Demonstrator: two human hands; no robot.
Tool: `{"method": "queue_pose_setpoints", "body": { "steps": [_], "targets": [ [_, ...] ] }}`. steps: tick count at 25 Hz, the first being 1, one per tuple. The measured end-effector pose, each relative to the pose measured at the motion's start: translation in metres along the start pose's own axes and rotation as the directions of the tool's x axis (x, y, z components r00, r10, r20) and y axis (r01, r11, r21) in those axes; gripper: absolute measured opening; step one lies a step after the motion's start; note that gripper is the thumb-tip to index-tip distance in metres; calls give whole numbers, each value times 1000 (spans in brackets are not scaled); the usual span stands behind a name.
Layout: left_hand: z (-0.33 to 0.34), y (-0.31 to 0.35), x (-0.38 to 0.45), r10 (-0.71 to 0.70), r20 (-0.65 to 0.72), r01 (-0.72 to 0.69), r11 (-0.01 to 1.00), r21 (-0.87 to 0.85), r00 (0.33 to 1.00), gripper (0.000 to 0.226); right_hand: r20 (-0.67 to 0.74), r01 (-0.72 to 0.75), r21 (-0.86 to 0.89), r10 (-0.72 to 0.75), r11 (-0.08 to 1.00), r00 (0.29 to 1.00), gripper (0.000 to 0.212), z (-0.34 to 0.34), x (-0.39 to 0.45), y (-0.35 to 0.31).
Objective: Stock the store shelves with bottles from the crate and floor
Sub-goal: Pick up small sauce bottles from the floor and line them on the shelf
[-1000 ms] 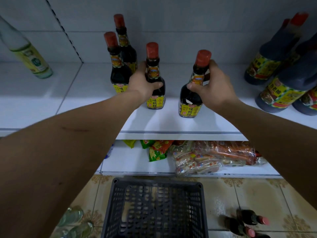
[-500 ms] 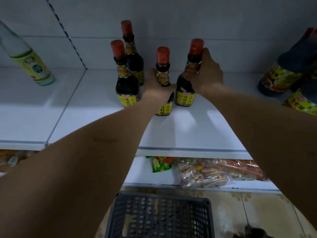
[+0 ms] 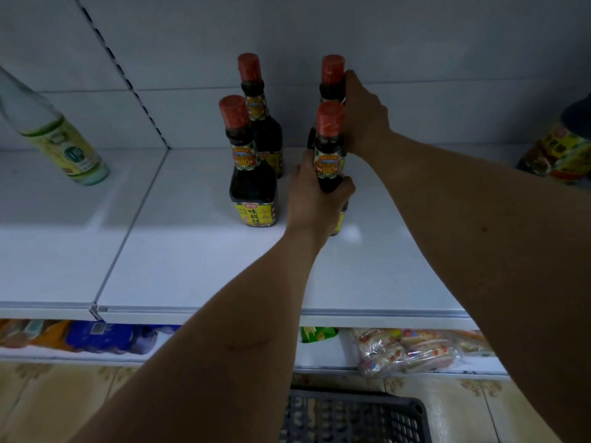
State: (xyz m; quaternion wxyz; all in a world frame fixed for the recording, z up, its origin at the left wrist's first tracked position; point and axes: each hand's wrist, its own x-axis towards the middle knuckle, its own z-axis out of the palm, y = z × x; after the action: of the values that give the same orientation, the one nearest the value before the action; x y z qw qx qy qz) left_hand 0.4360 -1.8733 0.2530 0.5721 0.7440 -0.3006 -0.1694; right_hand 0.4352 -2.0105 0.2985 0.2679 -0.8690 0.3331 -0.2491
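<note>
The step in hand was judged to be the setting of two dark sauce bottles into a second column beside two bottles already placed. The white shelf (image 3: 198, 270) carried all four. The front bottle (image 3: 330, 155) was held at its shoulder by the left hand (image 3: 315, 199), the fingers (image 3: 347, 190) being wrapped round the glass. The rear bottle (image 3: 332, 81) was held at its neck by the right hand (image 3: 363, 119); its grip was curled round the neck, though its fingertips were hidden behind the bottle.

For a clean result, each bottle should be lowered until its base sat flat, and the label turned forward before release. The rear bottle should be released first, since the left arm crossed in front of it. The two new bottles should be lined up with the placed front bottle (image 3: 252, 187) and the placed rear bottle (image 3: 260, 123), which stood just beside them on the left.

Obstructions were few. The placed front bottle stood near the left hand and could be knocked on withdrawal. A pale bottle (image 3: 60, 139) stood well apart at the left, and large dark bottles (image 3: 558, 155) stood at the right edge. Snack packets (image 3: 406, 350) lay on the lower shelf (image 3: 319, 356). The grey crate (image 3: 355, 420) stood on the tiled floor (image 3: 57, 391) below; its contents could not be made out.
</note>
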Motion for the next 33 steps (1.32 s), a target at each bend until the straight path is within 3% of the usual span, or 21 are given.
{"method": "queue_pose_setpoints", "body": {
  "steps": [7,10,11,14,16,19,21,24,26,28,30,33],
  "targets": [
    [1,-3,3,-22,41,24,999,-48,999,29,40,-67,55,65,996,997,36,12,9,-2],
    [3,-2,0,-11,40,15,994,-108,999,29,245,-261,422,168,868,955,30,11,1,-4],
    [3,-2,-2,-15,31,18,992,-126,999,33,273,-315,467,204,827,940,35,11,-4,-3],
    [4,-4,-4,0,-5,-1,995,-99,1000,38,183,-396,429,352,812,918,52,4,-31,11],
    [3,-2,-5,-22,-25,21,999,-46,999,41,103,-431,454,434,780,895,45,-3,-59,27],
    [6,-5,-22,-38,-34,38,999,-2,999,80,-78,-352,517,453,780,888,26,-20,-114,50],
    [16,-8,-54,-10,-103,12,1000,25,995,100,-177,-304,566,473,766,863,24,-34,-159,64],
    [38,-16,-122,-15,-345,29,999,38,939,82,-298,-288,493,470,821,831,24,-58,-236,85],
    [58,-18,-173,-60,-414,88,995,50,908,64,-301,-314,451,474,836,828,21,-72,-292,102],
    [76,-25,-218,-46,-300,83,990,113,953,51,-219,-382,390,487,838,845,20,-78,-347,119],
    [99,-34,-257,-27,-37,33,988,150,999,42,-81,-471,297,513,831,854,18,-82,-402,136],
    [130,-45,-301,-60,301,-5,978,210,952,34,33,-548,253,559,797,829,14,-82,-471,160]
  ]
}}
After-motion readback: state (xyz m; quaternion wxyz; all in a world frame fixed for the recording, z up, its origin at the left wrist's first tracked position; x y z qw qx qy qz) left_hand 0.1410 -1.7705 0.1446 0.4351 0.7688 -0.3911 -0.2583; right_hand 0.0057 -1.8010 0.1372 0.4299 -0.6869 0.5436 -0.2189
